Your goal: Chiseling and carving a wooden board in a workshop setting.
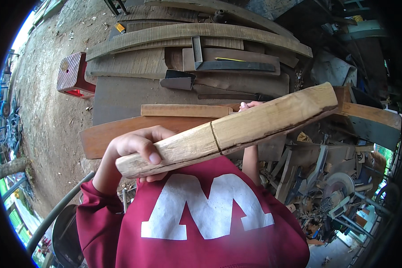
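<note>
A pale, slightly curved piece of wood (263, 120) is held up in front of my chest, tilted with its right end farther away. A dark line crosses its face near the middle, and a rough dark edge runs along its near side. My left hand (136, 145) is closed round its left end, thumb on top. My right hand (251, 105) supports it from beneath around the middle; only some fingertips show past the far edge, and the wood hides the palm. Beyond it lie a narrow wooden strip (183, 110) and a reddish-brown board (116, 134).
On the plank-covered bench rest a try square (236, 66), a yellow pencil (230, 59), a dark block-like tool (177, 81) and a long dark-handled tool (236, 96). A long curved board (201, 31) lies behind. A red-and-white stool (73, 73) stands left; cluttered scrap (326, 187) fills the right.
</note>
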`<state>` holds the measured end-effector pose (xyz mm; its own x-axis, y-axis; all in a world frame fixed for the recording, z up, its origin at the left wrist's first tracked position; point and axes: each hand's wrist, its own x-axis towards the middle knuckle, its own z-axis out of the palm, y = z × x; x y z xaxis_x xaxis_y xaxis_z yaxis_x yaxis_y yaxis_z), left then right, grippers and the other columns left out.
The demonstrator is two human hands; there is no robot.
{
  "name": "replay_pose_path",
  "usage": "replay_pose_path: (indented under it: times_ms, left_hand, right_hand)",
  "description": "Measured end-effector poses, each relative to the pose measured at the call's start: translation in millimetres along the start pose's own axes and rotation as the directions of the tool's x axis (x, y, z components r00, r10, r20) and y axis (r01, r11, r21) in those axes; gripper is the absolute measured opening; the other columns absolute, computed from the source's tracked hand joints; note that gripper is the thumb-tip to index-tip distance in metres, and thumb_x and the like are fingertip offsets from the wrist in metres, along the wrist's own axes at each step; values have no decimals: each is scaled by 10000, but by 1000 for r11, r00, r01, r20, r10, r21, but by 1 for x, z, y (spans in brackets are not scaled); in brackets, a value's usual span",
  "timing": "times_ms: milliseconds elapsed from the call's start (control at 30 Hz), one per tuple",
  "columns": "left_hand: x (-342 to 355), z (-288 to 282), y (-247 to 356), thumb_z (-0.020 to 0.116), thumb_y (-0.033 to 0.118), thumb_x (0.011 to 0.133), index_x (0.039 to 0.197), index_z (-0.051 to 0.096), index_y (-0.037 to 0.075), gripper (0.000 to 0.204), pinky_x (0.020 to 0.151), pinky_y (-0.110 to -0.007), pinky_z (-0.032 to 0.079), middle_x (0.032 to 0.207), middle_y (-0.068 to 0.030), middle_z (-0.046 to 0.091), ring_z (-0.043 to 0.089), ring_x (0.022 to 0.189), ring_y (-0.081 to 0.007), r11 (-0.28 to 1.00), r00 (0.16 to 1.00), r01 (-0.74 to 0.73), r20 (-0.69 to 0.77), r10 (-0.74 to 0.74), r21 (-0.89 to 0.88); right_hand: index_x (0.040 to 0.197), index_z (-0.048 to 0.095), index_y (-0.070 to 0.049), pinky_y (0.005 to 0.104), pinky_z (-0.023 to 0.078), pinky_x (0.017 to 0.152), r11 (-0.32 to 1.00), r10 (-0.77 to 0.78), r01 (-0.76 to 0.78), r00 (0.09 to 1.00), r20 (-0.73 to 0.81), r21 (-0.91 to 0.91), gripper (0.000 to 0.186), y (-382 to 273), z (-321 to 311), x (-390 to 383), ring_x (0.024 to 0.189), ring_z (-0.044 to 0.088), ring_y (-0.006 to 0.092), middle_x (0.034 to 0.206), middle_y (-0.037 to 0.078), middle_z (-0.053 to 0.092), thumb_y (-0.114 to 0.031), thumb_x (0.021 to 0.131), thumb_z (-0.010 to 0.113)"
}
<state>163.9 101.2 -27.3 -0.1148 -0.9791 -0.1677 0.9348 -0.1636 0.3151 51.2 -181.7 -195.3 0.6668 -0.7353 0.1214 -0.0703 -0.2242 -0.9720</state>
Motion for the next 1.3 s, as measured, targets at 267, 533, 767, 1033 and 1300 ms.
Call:
replay_pose_path:
  times_ms: [267, 533, 767, 1033, 1300]
  left_hand:
    - [5, -23, 3, 529, 224, 677, 982, 453, -87, 442, 326, -272, 424, 571, -149, 514, 525, 442, -187, 988, 992, 27, -126, -8, 149]
    - [20, -37, 13, 545, 262, 683, 972, 480, -43, 425, 406, -293, 468, 635, -142, 537, 546, 486, -205, 906, 914, 353, -295, -280, 233]
    - [21, -39, 7, 558, 210, 685, 980, 456, -43, 402, 343, -254, 418, 549, -150, 499, 513, 445, -195, 979, 984, 178, 11, -180, 99]
    - [33, -48, 10, 501, 239, 732, 954, 465, -74, 385, 368, -240, 428, 576, -125, 513, 505, 448, -169, 926, 976, 209, -125, -178, 313]
    - [14, -45, 5, 505, 203, 731, 1235, 257, 60, 580, 339, -245, 398, 616, -155, 479, 487, 464, -177, 991, 996, 52, 68, -61, 124]
  right_hand:
    - [821, 539, 11, 305, 414, 719, 971, -237, 239, 969, 73, -21, 129, -62, 19, 1, 760, 549, 163, 787, 58, 576, -41, 705, 558]
    - [752, 454, -76, 244, 395, 581, 981, -159, 169, 982, 105, -97, 142, -35, 15, 11, 629, 452, 80, 696, -24, 453, -70, 751, 596]
    - [657, 501, 28, 321, 415, 488, 938, -295, 296, 955, 30, -180, 91, -20, 12, 0, 556, 570, 209, 568, 109, 555, -46, 701, 531]
    - [634, 491, 23, 305, 389, 492, 977, -162, 166, 986, 40, -136, 153, -35, 27, -9, 575, 564, 165, 574, 124, 552, -83, 741, 521]
    - [673, 421, -47, 321, 379, 569, 843, -416, 440, 898, 145, -308, 180, -39, 40, 6, 583, 458, 172, 621, 61, 450, -85, 730, 587]
